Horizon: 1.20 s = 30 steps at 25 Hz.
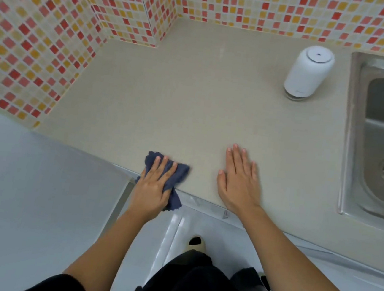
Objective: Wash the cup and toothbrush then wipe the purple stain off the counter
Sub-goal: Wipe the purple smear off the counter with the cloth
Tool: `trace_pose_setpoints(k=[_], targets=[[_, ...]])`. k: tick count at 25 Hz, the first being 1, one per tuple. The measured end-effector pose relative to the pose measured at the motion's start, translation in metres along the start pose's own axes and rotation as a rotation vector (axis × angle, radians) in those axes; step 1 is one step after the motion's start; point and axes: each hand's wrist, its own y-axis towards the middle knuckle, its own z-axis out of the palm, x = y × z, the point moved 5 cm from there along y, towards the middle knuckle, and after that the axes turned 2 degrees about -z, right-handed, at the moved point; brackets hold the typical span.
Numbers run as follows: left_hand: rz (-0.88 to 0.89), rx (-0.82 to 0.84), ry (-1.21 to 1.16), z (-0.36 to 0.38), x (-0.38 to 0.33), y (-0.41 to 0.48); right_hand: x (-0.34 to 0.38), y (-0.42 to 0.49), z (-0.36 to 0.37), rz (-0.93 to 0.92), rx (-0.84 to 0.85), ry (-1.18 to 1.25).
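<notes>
My left hand presses a dark blue cloth flat onto the beige counter at its front edge; part of the cloth hangs over the edge. My right hand lies flat on the counter to the right of the cloth, fingers spread, holding nothing. No purple stain shows on the visible counter surface. Neither a cup nor a toothbrush is in view.
A white cylindrical container stands at the back right of the counter. A steel sink with a drain lies at the right edge. Mosaic-tiled walls close off the left and back. White floor lies below the counter edge.
</notes>
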Motion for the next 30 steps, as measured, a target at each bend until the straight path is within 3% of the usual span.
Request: trace_pose_setpoints(k=[4, 6, 8, 12, 15, 17, 19, 21, 22, 24, 27, 30], targets=[[-0.192, 0.030, 0.046, -0.029, 0.080, 0.048, 0.012, 0.018, 0.010, 0.052, 0.021, -0.069], [-0.330, 0.022, 0.089, -0.032, 0.091, 0.090, 0.010, 0.017, 0.011, 0.075, 0.036, -0.090], [-0.348, -0.003, 0.135, -0.031, 0.070, 0.126, 0.009, 0.015, 0.012, 0.085, 0.054, -0.102], [0.042, 0.061, 0.101, -0.004, -0.007, 0.105, 0.011, 0.016, 0.012, 0.091, 0.050, -0.125], [0.220, 0.148, 0.057, -0.008, 0.013, 0.042, 0.011, 0.016, 0.013, 0.091, 0.053, -0.135], [0.126, 0.075, 0.073, -0.022, 0.069, 0.053, 0.011, 0.017, 0.013, 0.095, 0.050, -0.127], [-0.102, 0.052, 0.078, -0.033, 0.109, 0.095, 0.012, 0.018, 0.013, 0.087, 0.039, -0.112], [-0.256, 0.016, 0.087, -0.038, 0.104, 0.141, 0.014, 0.017, 0.011, 0.063, 0.043, -0.069], [-0.238, 0.013, 0.089, -0.035, 0.084, 0.158, 0.011, 0.016, 0.009, 0.058, 0.045, -0.041], [-0.043, 0.035, 0.085, -0.014, 0.020, 0.173, -0.012, 0.015, -0.003, 0.123, 0.007, -0.004], [0.360, 0.101, 0.095, 0.020, -0.088, 0.120, -0.087, 0.006, -0.035, 0.331, -0.117, -0.048], [0.625, 0.232, 0.051, 0.021, -0.105, 0.053, -0.167, -0.017, -0.066, 0.461, -0.127, -0.166]])
